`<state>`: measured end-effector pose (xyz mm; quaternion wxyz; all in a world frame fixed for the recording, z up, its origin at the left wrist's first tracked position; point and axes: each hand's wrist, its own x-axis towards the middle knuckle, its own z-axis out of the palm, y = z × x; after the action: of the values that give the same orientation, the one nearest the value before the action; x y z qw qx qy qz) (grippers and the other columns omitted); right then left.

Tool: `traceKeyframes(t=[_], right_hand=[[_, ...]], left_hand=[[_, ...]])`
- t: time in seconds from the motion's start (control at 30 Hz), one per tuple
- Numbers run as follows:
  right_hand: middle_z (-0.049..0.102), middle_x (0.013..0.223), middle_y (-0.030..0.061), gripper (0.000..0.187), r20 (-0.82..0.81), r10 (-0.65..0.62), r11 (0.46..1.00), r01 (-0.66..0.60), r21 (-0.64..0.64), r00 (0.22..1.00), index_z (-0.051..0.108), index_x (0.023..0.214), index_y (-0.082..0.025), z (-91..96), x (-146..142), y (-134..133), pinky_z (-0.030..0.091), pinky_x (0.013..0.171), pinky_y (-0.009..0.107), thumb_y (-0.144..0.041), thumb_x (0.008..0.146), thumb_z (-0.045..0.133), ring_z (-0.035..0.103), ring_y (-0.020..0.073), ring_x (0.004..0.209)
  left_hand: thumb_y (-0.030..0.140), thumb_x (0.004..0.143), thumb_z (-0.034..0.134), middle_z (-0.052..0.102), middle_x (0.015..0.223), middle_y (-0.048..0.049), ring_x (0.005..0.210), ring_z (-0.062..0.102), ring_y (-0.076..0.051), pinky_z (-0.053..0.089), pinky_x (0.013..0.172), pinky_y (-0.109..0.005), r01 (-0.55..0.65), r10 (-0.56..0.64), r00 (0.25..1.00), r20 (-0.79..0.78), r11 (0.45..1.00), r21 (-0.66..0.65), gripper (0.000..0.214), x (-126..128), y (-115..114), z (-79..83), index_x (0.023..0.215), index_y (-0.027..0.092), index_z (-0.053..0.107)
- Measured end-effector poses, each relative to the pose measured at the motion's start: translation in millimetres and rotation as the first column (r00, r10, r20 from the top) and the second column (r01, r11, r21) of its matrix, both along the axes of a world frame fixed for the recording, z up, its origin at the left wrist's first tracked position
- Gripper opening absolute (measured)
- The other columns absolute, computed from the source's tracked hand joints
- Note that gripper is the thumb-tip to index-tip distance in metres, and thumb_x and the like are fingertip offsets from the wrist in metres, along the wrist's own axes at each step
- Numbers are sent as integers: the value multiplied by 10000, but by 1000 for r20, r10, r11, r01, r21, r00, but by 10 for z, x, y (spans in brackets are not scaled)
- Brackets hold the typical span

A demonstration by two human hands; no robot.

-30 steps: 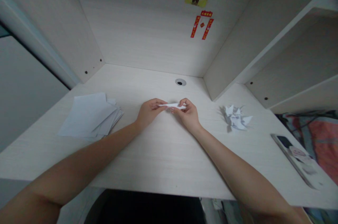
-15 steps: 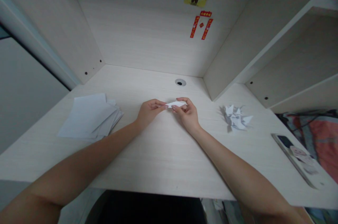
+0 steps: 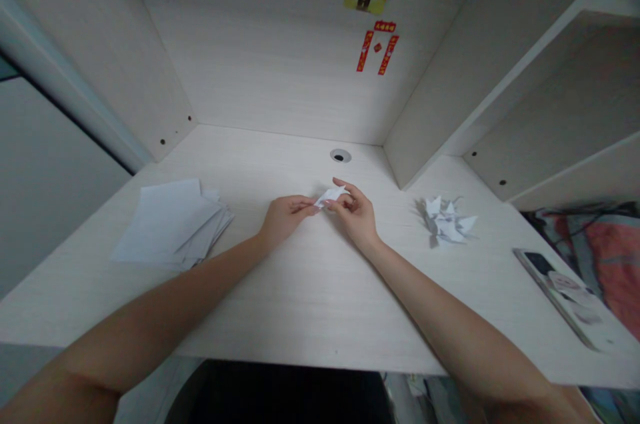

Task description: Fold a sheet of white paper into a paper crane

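A small folded piece of white paper (image 3: 330, 196) is held over the middle of the pale wooden desk (image 3: 310, 291). My left hand (image 3: 284, 216) pinches its left end with closed fingers. My right hand (image 3: 354, 214) grips its right side, fingers curled round it. Both forearms reach in from the near edge of the desk.
A loose stack of white paper sheets (image 3: 170, 224) lies at the left. A heap of several folded white paper pieces (image 3: 447, 224) sits at the right. A phone (image 3: 565, 291) lies near the right edge. A cable hole (image 3: 341, 156) is behind the hands; shelf panels rise on both sides.
The paper was long and flat between the hands; now it is shorter and tilted up, with the hands drawn closer together.
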<state>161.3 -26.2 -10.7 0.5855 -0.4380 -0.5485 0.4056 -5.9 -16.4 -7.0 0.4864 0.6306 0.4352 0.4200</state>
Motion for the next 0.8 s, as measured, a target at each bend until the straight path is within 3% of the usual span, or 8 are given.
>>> traceKeyframes(t=[0.2, 0.37, 0.6, 0.8], right_hand=[[640, 677, 9, 286, -28, 49, 993, -51, -105, 998, 699, 813, -163, -28, 12, 24, 404, 569, 248, -389, 639, 728, 520, 120, 588], [547, 539, -14, 315, 65, -10, 997, 16, -82, 998, 608, 571, -161, -28, 24, 25, 340, 507, 235, -447, 681, 678, 442, 106, 522], [565, 611, 1, 289, 106, -38, 999, 39, -4, 994, 636, 689, -170, -46, -1, 21, 376, 562, 250, -454, 737, 624, 464, 124, 576], [634, 692, 13, 278, 0, 2, 1000, -2, -21, 1000, 669, 750, -177, -43, 4, 37, 411, 607, 257, -452, 714, 652, 534, 140, 631]], left_hand=[[408, 701, 657, 713, 781, -38, 722, 655, -160, 492, 699, -260, -23, 24, 1000, -17, 999, 47, 249, 11, -23, 10, 790, 177, 682], [433, 729, 620, 721, 807, -33, 736, 661, -169, 492, 682, -260, 6, 1, 996, -90, 997, 79, 262, 7, -38, 7, 812, 193, 688], [437, 770, 569, 733, 795, -28, 746, 678, -191, 496, 660, -268, 41, -8, 973, -230, 989, 140, 276, 11, -104, 90, 840, 217, 719], [447, 776, 566, 732, 756, -35, 705, 681, -189, 496, 640, -265, 47, -3, 956, -295, 989, 143, 286, 10, -93, 127, 836, 212, 719]])
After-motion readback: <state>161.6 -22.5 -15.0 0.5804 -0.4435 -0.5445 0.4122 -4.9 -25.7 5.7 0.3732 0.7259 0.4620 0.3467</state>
